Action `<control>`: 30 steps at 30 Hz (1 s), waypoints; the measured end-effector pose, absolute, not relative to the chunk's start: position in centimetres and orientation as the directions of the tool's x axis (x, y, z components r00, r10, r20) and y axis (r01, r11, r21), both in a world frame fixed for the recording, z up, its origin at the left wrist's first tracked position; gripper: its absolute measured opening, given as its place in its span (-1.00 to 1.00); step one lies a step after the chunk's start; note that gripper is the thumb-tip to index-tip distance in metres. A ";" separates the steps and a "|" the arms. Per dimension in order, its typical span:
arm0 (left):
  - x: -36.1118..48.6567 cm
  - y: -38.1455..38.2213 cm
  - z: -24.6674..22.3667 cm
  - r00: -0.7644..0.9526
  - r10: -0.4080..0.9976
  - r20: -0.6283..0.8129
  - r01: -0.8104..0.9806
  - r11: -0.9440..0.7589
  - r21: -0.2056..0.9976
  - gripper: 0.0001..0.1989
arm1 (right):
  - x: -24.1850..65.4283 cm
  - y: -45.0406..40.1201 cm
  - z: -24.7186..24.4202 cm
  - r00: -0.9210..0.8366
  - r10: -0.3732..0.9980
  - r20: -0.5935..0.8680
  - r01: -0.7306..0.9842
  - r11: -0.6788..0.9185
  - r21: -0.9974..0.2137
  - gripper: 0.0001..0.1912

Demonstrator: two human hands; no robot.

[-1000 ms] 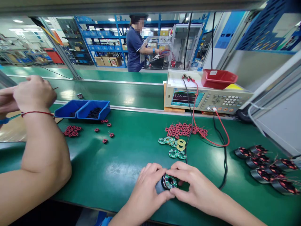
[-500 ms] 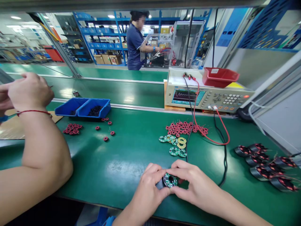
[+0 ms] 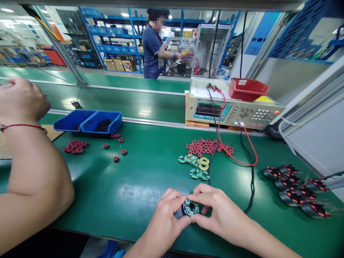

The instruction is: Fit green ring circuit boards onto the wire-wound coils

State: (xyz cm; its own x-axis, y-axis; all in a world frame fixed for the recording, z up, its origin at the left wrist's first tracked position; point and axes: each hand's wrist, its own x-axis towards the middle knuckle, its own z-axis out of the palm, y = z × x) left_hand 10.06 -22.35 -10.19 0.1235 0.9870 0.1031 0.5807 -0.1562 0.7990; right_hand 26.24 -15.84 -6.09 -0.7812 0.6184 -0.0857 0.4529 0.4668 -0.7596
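My left hand (image 3: 164, 218) and my right hand (image 3: 219, 213) meet at the near edge of the green bench and together grip a small black round housing with a green ring-shaped circuit board (image 3: 190, 208) on its top. Fingers of both hands press around the board's rim. Just beyond lie several loose green ring boards (image 3: 195, 165) and a heap of small red wound coils (image 3: 208, 147).
A co-worker's arm (image 3: 32, 168) fills the left side. Two blue bins (image 3: 88, 122) and scattered red coils (image 3: 73, 147) sit left of centre. A test meter (image 3: 233, 113) with red and black leads and a red tray (image 3: 248, 89) stand behind. Finished black housings (image 3: 295, 190) lie right. Another person stands far back.
My hands have kept hold of the housing and board, with only small finger shifts. The view has drifted slightly, and the co-worker's raised hand sits further left.
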 end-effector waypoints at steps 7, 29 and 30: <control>10.2 -22.2 -10.3 0.108 0.984 0.139 0.592 -0.176 0.786 -0.83 | 25.6 -16.1 -5.9 -0.747 0.660 -0.082 0.503 0.479 -0.720 -0.87; 10.4 -22.7 -10.4 0.092 0.973 0.212 0.472 -0.230 0.851 -0.76 | 25.0 -17.5 -7.2 -0.579 0.808 0.109 0.687 0.555 -0.469 -0.81; 10.4 -22.6 -10.3 0.095 0.973 0.212 0.465 -0.232 0.854 -0.76 | 24.9 -17.6 -7.2 -0.580 0.808 0.106 0.694 0.558 -0.454 -0.82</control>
